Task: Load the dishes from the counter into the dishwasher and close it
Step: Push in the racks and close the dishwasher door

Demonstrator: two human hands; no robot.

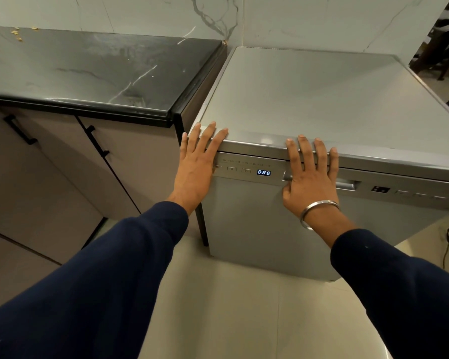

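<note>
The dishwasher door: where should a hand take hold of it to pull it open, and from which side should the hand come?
Grip the recessed handle, the horizontal pocket in the control strip of the dishwasher door, right of the blue display. Come from the front and below, fingers curling up into the recess, probably pulling outward. The right hand already lies flat over its left end; the left hand presses the door's top left corner.

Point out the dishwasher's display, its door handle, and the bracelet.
display [263, 172], head view, on the lit digits.
door handle [346, 184], head view, on the bar right of the hand.
bracelet [312, 209], head view, on the metal band.
</note>
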